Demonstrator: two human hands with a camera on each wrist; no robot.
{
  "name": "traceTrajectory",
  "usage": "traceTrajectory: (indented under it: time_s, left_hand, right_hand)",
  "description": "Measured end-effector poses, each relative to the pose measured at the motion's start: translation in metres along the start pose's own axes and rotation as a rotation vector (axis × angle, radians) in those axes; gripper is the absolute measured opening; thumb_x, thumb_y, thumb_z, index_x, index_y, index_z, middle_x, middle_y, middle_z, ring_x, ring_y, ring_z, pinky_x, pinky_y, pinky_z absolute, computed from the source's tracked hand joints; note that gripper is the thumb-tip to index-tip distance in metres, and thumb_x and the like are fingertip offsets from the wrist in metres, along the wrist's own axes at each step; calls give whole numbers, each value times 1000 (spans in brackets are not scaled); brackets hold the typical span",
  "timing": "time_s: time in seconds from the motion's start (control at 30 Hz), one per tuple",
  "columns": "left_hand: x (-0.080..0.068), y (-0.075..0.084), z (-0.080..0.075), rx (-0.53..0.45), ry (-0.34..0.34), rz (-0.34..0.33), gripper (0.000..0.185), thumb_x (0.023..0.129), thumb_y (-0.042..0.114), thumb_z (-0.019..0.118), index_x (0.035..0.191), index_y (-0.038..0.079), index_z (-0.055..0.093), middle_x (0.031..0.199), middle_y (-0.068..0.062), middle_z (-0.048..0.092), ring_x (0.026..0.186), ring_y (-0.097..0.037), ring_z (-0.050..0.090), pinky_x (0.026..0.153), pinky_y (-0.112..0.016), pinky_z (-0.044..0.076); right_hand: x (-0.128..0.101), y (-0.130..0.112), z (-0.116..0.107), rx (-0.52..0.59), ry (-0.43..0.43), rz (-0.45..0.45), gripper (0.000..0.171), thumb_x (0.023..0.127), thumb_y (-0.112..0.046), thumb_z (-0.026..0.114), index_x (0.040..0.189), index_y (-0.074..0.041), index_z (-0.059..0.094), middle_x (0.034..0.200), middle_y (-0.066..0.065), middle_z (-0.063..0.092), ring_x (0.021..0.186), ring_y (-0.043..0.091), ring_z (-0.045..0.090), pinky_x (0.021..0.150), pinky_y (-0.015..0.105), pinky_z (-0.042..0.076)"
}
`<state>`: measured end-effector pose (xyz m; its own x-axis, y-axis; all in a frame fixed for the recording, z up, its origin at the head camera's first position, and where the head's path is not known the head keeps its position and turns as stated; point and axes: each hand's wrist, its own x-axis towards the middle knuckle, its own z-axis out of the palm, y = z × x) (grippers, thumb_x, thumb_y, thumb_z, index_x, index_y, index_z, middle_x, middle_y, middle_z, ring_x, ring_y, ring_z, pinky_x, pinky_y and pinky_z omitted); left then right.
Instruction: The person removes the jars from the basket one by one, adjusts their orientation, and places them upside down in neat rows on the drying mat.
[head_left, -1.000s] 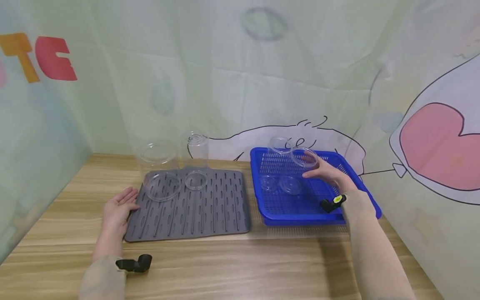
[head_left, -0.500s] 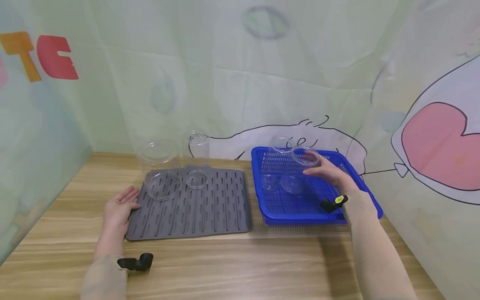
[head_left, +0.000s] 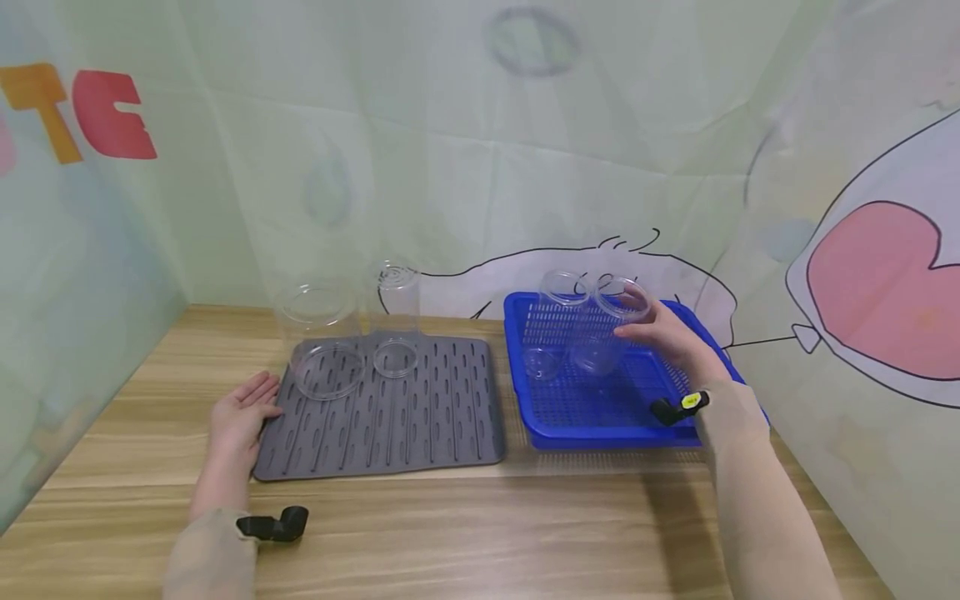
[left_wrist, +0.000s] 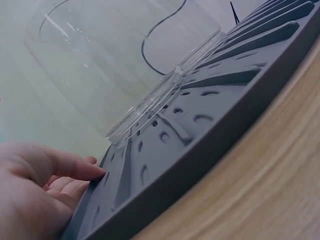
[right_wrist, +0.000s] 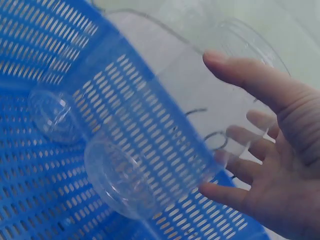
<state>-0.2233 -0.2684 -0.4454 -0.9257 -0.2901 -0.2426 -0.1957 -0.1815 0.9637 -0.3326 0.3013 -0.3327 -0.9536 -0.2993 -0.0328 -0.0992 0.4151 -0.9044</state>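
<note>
My right hand curls its fingers and thumb round a tall clear cup, close under its rim. This cup tilts over the blue basket, its base down inside; whether the base touches the floor I cannot tell. Just left of it another clear cup stands in the basket. On the grey drying mat are a wide clear container and a narrower clear cup, ringed end up. My left hand lies at the mat's left edge, thumb touching its top, other fingers extended beyond the edge.
A wooden table carries the mat and the basket, with a narrow gap between them. Close behind both hangs a printed cloth backdrop, which also closes off the left and right sides.
My right hand has shifted slightly right and up with the gripped cup, whose base moved right, away from the neighbouring cup. My left hand stays at the mat's edge.
</note>
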Motion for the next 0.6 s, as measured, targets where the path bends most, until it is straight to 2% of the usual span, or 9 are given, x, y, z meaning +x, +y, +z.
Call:
traceTrajectory:
  time_s: [0.2,0.27,0.33,0.4,0.43,0.5,0.6]
  left_hand:
    - [0,1,0,-62,31,-27,73,86,-22,41,152,2,21,156,-18,23,143,-21,29,106,-15,37]
    - [0,3,-1,-114,62,-50,71,86,-21,42,151,4,25,154,-10,34,142,-20,31,99,-11,42]
    - [-1,5,-2,-185,100,-71,69,87,-19,44,150,6,30,143,-1,51,141,-18,34,92,-9,46]
    - [-3,9,-3,-269,147,-83,66,88,-17,47,148,7,35,122,8,64,139,-15,38,89,-9,48]
    - [-4,12,-3,-310,175,-82,64,89,-16,48,147,8,37,110,13,67,138,-13,40,88,-9,49]
    - [-7,19,-4,-391,213,-61,62,89,-15,49,145,7,39,93,15,68,134,-10,45,87,-9,49]
    - [-13,34,-3,-492,256,-5,59,88,-16,50,141,8,45,86,13,69,125,-8,53,83,-8,51]
  right_hand:
    - [-7,-15,-2,-17,137,-6,93,85,-7,70,155,-12,9,159,15,20,141,37,29,116,55,26]
    - [-9,-19,-2,-32,192,-6,94,84,-10,72,155,-13,11,159,14,21,142,37,28,116,56,25]
    - [-11,-24,-1,-23,246,-14,94,83,-11,73,155,-14,12,159,14,21,142,37,27,116,56,24]
    - [-13,-30,0,-16,298,-21,94,83,-12,74,155,-15,14,159,14,21,142,37,27,117,57,23]
    - [-14,-33,2,-8,325,-33,94,82,-12,74,155,-15,15,159,15,22,142,37,27,117,56,23]
    - [-17,-41,5,-1,380,-63,94,81,-10,75,155,-16,17,158,15,24,143,36,27,116,55,24]
    - [-22,-55,10,-37,473,-110,94,77,-10,77,154,-20,23,155,13,30,142,32,28,116,53,26]
